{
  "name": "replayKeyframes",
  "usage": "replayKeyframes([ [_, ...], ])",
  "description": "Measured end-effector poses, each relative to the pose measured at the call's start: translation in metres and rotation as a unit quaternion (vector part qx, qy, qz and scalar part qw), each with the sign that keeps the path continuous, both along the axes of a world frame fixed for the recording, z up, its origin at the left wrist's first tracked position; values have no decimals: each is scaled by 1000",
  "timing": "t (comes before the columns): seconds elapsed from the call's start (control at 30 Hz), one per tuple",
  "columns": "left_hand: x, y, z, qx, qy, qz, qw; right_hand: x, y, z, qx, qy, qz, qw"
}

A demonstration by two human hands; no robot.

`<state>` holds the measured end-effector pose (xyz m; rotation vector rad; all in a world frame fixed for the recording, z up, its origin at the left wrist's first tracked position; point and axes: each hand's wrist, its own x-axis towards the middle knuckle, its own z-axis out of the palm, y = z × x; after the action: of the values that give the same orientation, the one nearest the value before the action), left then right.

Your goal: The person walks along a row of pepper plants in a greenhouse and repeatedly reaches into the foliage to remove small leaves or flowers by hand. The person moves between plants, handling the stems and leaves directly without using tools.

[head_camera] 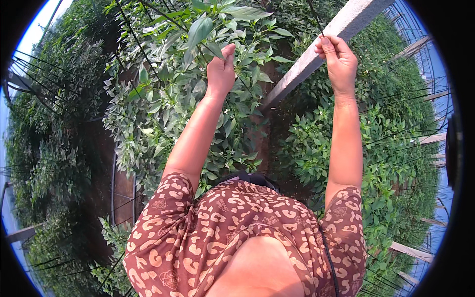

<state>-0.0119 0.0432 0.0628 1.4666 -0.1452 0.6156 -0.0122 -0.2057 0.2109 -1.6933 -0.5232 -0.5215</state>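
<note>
My left hand (pixel 221 72) is raised among the upper leaves of a pepper plant (pixel 200 31). Its fingers are curled around a thin plant stem (pixel 203 54), partly hidden behind a leaf, with the thumb pointing up. Off to the right, my right hand (pixel 340 59) pinches a dark cord (pixel 315 16) between thumb and fingertips. That cord runs upward out of view, in front of a pale square post (pixel 297 70). Small white flowers (pixel 232 151) dot the foliage below my hands.
The leaning post rises from the soil between two plant rows. Dense foliage (pixel 386 178) fills the right side, and another row (pixel 48 111) stands at far left. Slanting dark strings (pixel 135 33) cross the plants. Black hoses (pixel 113 185) lie along the left path.
</note>
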Motion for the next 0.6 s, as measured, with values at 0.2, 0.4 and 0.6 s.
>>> replayKeyframes([
  [0.2, 120, -4, 1, 62, 104, -73, 990, 24, 18, -12, 13, 21, 28, 999],
  [0.4, 115, -2, 25, 255, 186, -94, 944, 43, 25, -25, 45, 59, 74, 995],
  [0.6, 78, 38, 48, -34, 166, -78, 982, 37, 61, -24, 91, 135, 130, 978],
])
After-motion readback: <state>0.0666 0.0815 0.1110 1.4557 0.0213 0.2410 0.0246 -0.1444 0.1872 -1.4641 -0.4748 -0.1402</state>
